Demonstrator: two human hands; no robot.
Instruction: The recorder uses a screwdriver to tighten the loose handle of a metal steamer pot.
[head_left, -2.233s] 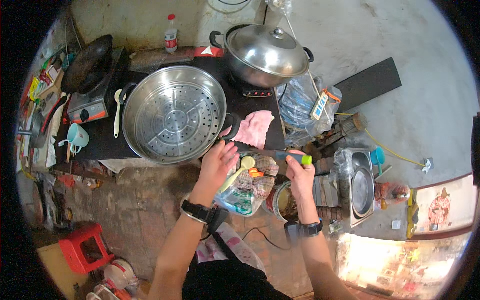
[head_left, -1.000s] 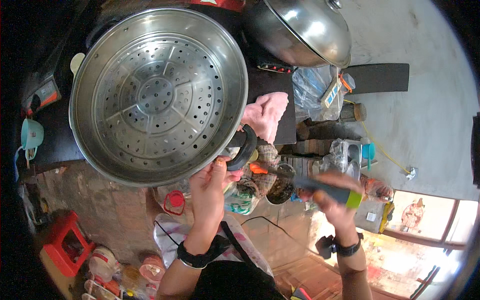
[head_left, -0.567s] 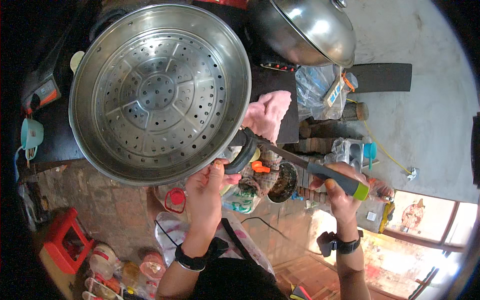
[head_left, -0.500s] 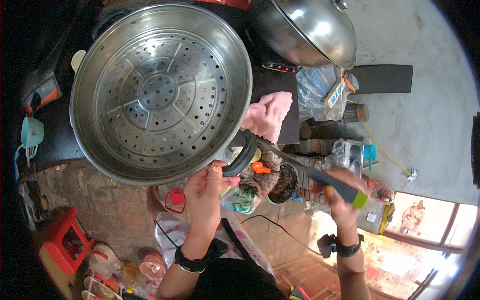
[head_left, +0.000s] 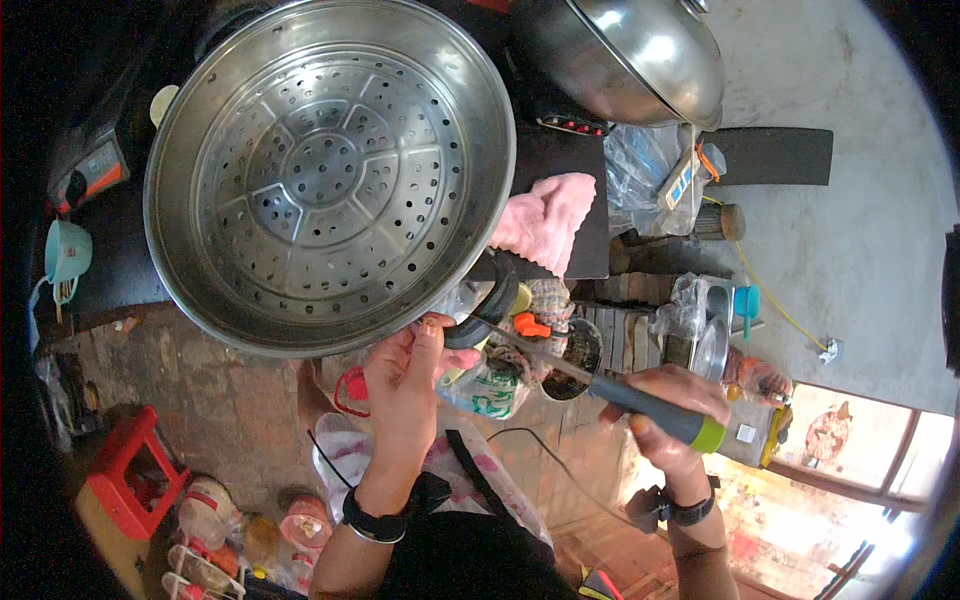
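Note:
A large steel steamer pot (head_left: 325, 170) with a perforated floor is tilted towards me over the dark table's front edge. My left hand (head_left: 405, 370) grips its near rim beside the black side handle (head_left: 487, 305), with the thumb up at the rim and other fingers under the handle. My right hand (head_left: 665, 405) is closed round the grey, green-ended grip of a screwdriver (head_left: 645, 405). Its metal shaft points left and meets the black handle close to my left fingers. Whether the tip sits on a screw there I cannot make out.
A pink cloth (head_left: 548, 222) lies on the table (head_left: 565, 155) right of the pot. Behind it stands a domed steel lidded pan (head_left: 650, 60). A teal cup (head_left: 68, 250) is at the far left. Below are a red stool (head_left: 130, 480) and a dark bowl (head_left: 575, 360).
My right hand has come lower and left, and the screwdriver's tip has shifted down along the black handle. The pot has tipped slightly, and my left hand keeps its grip.

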